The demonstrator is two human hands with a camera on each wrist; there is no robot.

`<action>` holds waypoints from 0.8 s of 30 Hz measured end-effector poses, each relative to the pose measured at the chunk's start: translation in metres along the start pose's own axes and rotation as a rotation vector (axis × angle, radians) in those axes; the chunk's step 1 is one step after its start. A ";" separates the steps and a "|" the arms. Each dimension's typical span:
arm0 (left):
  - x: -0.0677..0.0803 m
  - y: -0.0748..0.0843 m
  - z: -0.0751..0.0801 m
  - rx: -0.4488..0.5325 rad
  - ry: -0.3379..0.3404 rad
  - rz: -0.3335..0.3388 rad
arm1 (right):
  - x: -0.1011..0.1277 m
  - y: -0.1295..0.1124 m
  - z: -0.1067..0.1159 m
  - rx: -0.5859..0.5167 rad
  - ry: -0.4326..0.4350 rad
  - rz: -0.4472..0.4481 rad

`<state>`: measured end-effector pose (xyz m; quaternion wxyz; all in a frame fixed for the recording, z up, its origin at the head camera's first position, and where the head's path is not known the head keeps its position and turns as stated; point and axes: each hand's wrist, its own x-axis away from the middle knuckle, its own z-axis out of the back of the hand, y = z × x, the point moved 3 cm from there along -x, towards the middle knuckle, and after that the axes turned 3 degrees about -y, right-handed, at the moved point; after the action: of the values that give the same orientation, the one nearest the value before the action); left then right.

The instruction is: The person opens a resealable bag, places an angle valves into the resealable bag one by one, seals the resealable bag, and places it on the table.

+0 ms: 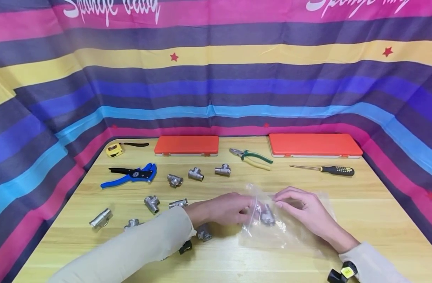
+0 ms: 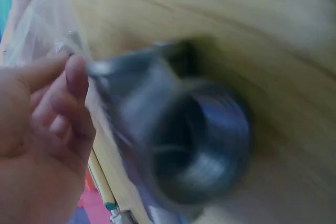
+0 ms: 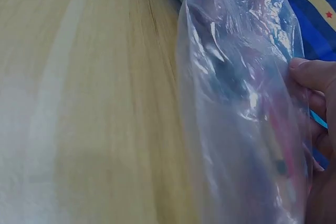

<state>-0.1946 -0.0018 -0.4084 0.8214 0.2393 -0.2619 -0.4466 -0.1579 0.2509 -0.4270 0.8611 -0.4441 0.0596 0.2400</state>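
A clear plastic bag [image 1: 262, 237] lies between my two hands, with a metal tee fitting [image 1: 268, 217] inside it. My left hand [image 1: 231, 208] pinches the bag's left edge, some fingers behind the film; the left wrist view shows these fingers meeting at the bag [image 2: 44, 19]. My right hand [image 1: 308, 212] pinches the upper edge between thumb and fingers, and the right wrist view shows its thumb on the crinkled film [image 3: 226, 108]. Under my left wrist sits another tee fitting [image 1: 204, 234], large and blurred in the left wrist view.
Several more tee fittings [image 1: 151, 204] are scattered left of the bag. Behind are blue wire strippers [image 1: 131, 175], a yellow tape measure [image 1: 114, 150], pliers [image 1: 251, 157], a screwdriver [image 1: 329, 169] and two red cases [image 1: 186, 145]. A striped cloth [image 1: 216, 86] hangs around the table.
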 end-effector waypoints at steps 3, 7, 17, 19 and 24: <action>0.002 0.003 -0.001 0.120 -0.066 -0.001 | 0.000 0.000 -0.001 -0.006 0.003 0.003; 0.015 -0.003 0.008 0.160 -0.063 0.003 | 0.000 0.003 -0.001 -0.017 0.010 -0.014; 0.083 -0.037 0.032 0.095 -0.066 0.127 | -0.001 0.007 0.000 -0.016 0.012 -0.050; 0.094 -0.040 0.033 0.061 -0.068 0.136 | 0.000 0.008 0.000 -0.017 0.013 -0.047; 0.114 -0.048 0.030 -0.034 -0.060 0.147 | 0.000 0.010 0.000 -0.020 0.014 -0.064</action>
<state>-0.1904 -0.1274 -0.3910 0.8478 0.1919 -0.2956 -0.3963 -0.1626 0.2555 -0.4342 0.8635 -0.4560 0.0491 0.2099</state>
